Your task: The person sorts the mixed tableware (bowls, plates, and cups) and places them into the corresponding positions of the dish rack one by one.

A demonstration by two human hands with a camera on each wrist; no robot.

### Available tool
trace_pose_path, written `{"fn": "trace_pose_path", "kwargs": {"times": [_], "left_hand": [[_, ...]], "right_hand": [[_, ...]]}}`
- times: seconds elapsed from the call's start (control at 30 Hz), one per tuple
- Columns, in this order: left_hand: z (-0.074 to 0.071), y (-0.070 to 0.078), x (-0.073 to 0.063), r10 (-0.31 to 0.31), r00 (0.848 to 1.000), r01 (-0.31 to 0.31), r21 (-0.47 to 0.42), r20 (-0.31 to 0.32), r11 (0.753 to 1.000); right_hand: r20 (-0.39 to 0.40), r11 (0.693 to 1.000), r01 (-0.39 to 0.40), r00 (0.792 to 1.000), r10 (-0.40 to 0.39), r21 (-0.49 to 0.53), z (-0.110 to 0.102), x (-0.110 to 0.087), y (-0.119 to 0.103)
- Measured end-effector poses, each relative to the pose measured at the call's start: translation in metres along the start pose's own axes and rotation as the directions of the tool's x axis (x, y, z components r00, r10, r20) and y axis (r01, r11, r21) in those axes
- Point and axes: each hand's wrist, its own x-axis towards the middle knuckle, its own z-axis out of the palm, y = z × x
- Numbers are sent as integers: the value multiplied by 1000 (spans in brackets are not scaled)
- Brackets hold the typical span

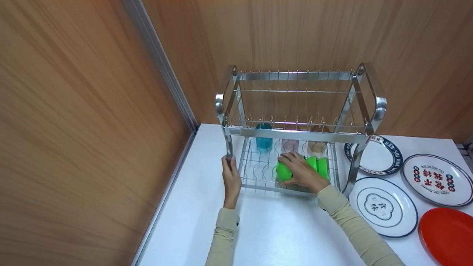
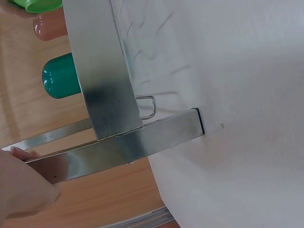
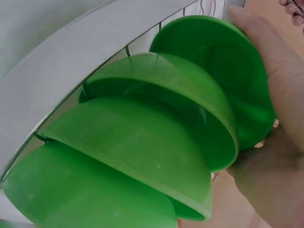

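Observation:
A two-tier metal dish rack (image 1: pixel 295 136) stands against the wooden panel. My left hand (image 1: pixel 231 181) grips its front left upright; the left wrist view shows that flat metal post (image 2: pixel 109 151) close up. On the lower tier my right hand (image 1: pixel 301 171) holds a green bowl (image 1: pixel 283 172) by its rim, thumb on one side and fingers partly hidden on the other. In the right wrist view, this bowl (image 3: pixel 237 66) tilts on edge at the end of a row of green bowls (image 3: pixel 133 137), which lean between the rack's wires.
Behind the bowls, a teal cup (image 1: pixel 264 136), a pinkish cup (image 1: pixel 290 144) and a tan cup (image 1: pixel 316 145) stand upside down. Several plates lie right of the rack, including a white one (image 1: pixel 402 218) and a red one (image 1: pixel 452 236). A wooden panel (image 1: pixel 111 111) borders the left.

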Motion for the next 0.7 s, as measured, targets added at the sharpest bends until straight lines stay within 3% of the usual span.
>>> {"fn": "trace_pose_path", "kwargs": {"times": [0.1, 0.33, 0.57, 0.7], "left_hand": [[0, 6, -1, -1, 1000, 1, 3, 2, 1000], [-6, 36, -9, 34, 999, -34, -31, 20, 999], [-7, 38, -10, 34, 999, -33, -40, 14, 999], [-6, 36, -10, 43, 999, -43, -32, 9, 999]], "right_hand": [[30, 999, -30, 999, 30, -12, -2, 1, 0], [47, 997, -25, 998, 28, -74, -3, 1, 1], [65, 994, -60, 996, 66, -91, -1, 3, 1], [53, 985, -17, 998, 27, -170, 1, 4, 0]]}}
